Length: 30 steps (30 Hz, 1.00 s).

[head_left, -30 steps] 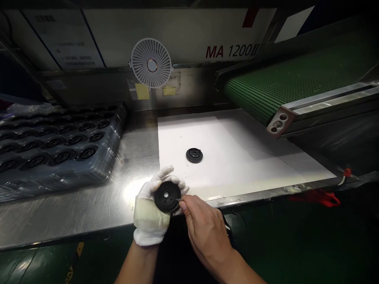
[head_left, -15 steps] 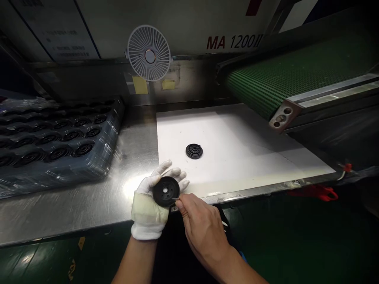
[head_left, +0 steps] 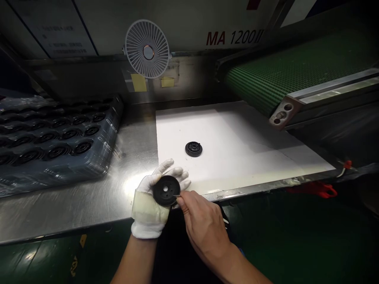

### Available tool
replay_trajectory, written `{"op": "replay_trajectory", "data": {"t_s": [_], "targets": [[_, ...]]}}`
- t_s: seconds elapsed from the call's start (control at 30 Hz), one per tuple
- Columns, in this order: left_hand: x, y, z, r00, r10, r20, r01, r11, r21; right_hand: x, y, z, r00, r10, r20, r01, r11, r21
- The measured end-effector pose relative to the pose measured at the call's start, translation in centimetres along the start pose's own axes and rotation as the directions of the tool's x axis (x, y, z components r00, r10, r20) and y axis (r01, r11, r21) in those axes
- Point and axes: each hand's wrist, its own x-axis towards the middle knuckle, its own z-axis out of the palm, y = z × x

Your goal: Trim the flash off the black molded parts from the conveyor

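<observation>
A round black plastic disc (head_left: 161,196) with a centre hole lies in my gloved left hand (head_left: 148,197), held over the front edge of the bench. The thumb rests along its rim while the other fingers reach out behind it. My bare right hand (head_left: 204,223) pinches a thin, pointed metal tool (head_left: 177,196), its tip at the lower right of the disc's face. Most of that tool is hidden by my fingers, so its kind cannot be told. Another black disc (head_left: 193,149), ribbed around its side, sits on the white sheet (head_left: 231,150) beyond my hands.
Stacked clear plastic trays (head_left: 97,157) with several black round parts stand on the left of the steel bench (head_left: 130,138). A green conveyor belt (head_left: 284,75) juts in at upper right. A white fan (head_left: 147,49) is at the back. Red-handled tools (head_left: 322,189) hang by the front edge.
The view has tilted slightly. The thin tool's tip shows a little more over the disc's face; both hands keep nearly the same place and hold.
</observation>
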Motion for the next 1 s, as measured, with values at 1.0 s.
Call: {"op": "replay_trajectory", "data": {"t_s": [1.0], "targets": [[0.5,0.5,0.0,0.989,0.057,-0.137,-0.069,0.994,-0.086,0.0,0.6,-3.0,0.992,0.077,0.102,-0.078,0.997,0.005]]}}
